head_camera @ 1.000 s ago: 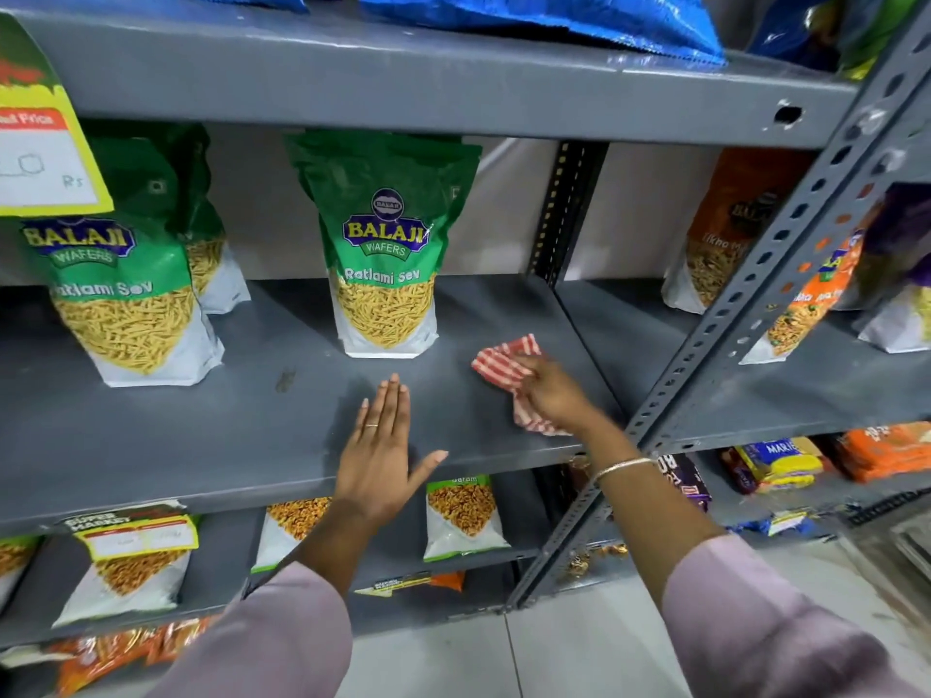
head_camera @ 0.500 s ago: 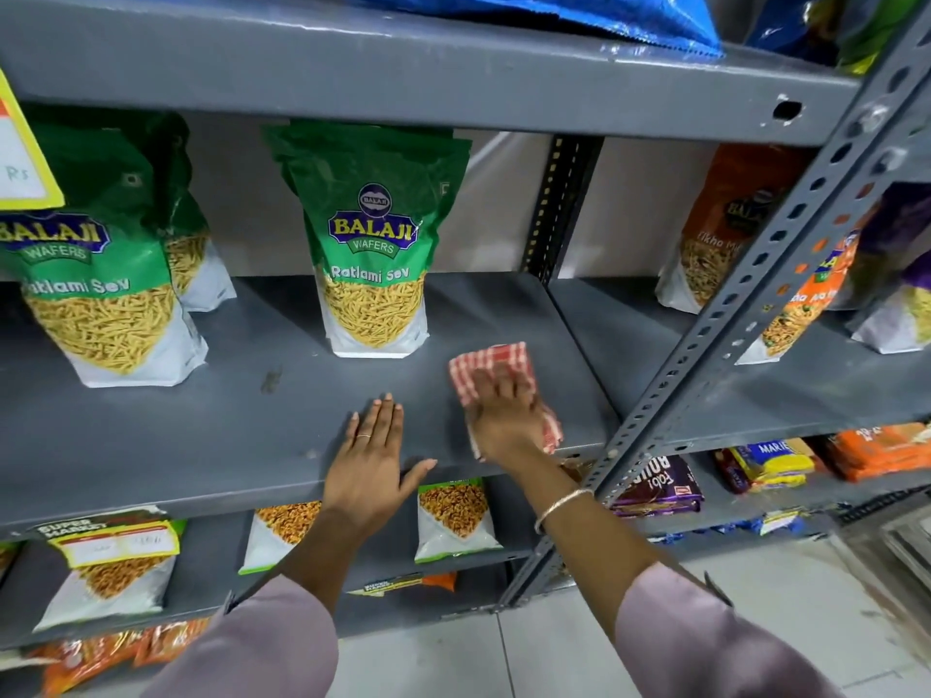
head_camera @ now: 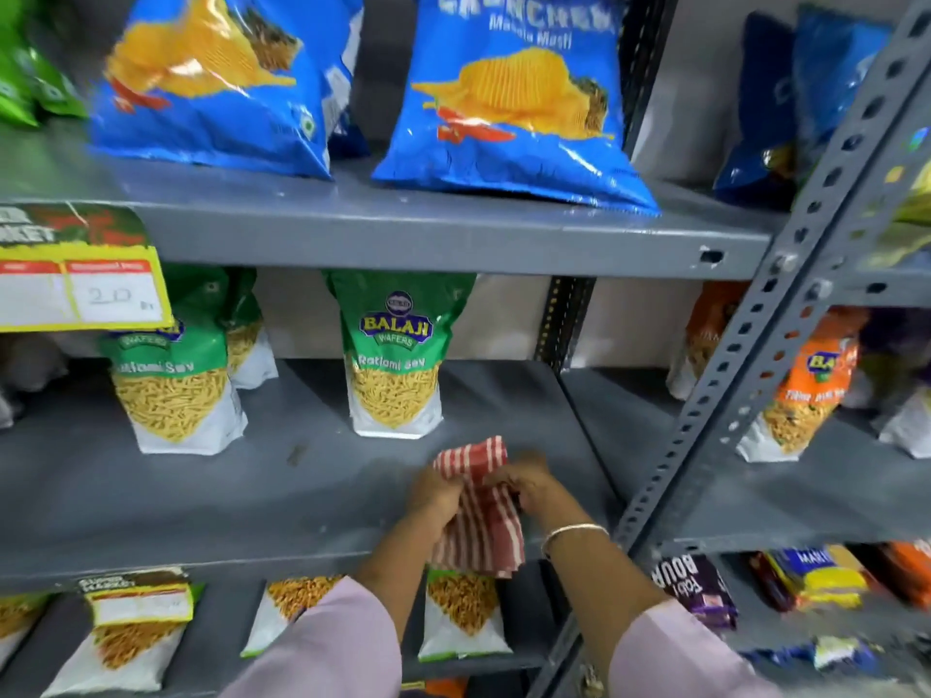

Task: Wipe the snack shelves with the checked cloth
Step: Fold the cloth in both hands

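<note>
Grey steel shelving fills the view, with a perforated upright (head_camera: 786, 314) just to the right of my grip. Both my hands are closed on the checked cloth (head_camera: 478, 516): my left hand (head_camera: 436, 491) pinches its left edge and my right hand (head_camera: 529, 483) pinches its right edge. The cloth is bunched between them, with its upper fold above my fingers and its lower part draping over the front lip of the middle shelf (head_camera: 201, 496).

Status of work, as a judgement:
- Middle shelf: the bare surface around my grip looks mostly clean. One dark mark (head_camera: 296, 454) lies well to the left of my grip. I cannot tell whether it is dirt or a paint chip.
- The Ratlami Sev pouch (head_camera: 395, 365) stands just behind my grip, and a second pouch (head_camera: 174, 385) stands further left. The areas under and behind them cannot be checked.
- Upper shelf (head_camera: 453, 234), above my grip: it carries the blue crisp bags (head_camera: 509, 103). No sign shows that it has been wiped.
- Lower shelf (head_camera: 226, 647), below my grip: stocked with small packets, condition unclear.
- Right-hand bay (head_camera: 806, 496), beyond the upright: stocked and apparently not yet wiped.

Current step, as a judgement: I am refolding or regathering the cloth, not wiping. Most of the shelving is likely left to do.
</note>
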